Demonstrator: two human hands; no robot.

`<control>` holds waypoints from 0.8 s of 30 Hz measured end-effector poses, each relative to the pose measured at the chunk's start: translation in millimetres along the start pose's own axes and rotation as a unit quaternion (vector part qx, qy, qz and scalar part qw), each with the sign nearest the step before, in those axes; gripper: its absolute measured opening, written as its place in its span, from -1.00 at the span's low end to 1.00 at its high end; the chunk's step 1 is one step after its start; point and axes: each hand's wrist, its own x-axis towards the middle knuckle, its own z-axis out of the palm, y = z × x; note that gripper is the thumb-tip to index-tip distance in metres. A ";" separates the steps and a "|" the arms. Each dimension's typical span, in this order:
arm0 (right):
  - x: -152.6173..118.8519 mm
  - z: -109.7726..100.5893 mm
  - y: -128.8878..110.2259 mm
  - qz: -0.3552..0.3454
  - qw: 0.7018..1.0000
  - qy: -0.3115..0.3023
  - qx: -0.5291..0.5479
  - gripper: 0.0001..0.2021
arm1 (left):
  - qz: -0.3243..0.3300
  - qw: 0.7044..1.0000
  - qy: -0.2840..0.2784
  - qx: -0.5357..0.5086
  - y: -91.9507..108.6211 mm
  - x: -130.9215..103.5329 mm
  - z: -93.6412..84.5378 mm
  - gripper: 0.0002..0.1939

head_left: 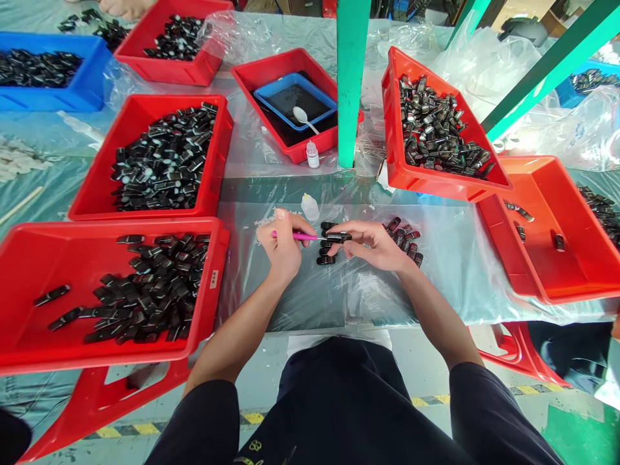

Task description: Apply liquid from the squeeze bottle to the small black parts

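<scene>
Table: the table (450, 271) is covered in clear plastic sheeting and fills the middle of the frame; a green post (352, 77) rises at top centre.
Room: grey floor with a yellow-black stripe (121, 429) along the bottom.
Trays: red trays (29, 258) of small black parts sit at left, upper left and upper right; a blue tray (87, 84) is at far upper left.
Bottles: two small white bottles (310, 206) stand just above the hands.
Black piece: a small, glossy, oblong black piece (339, 237) at frame centre, lying level.
Right hand: the right hand (372, 245) has its fingers clamped on the black piece.
Left hand: the left hand (283, 248) has its fingers closed round a pink stick (303, 236), whose tip meets the piece.
Loose pieces: more black pieces (404, 236) lie just right of the hands.
</scene>
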 end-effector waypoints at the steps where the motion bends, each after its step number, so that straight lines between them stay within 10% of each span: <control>1: 0.1 0.0 -0.1 0.003 1.000 0.001 0.001 -0.70 | -0.001 1.000 0.002 0.001 0.2 0.1 0.1 -0.21; 24: 9.6 0.5 -0.3 0.118 0.975 0.126 0.142 -0.68 | -0.003 0.996 0.063 -0.057 -5.8 12.7 0.8 -0.30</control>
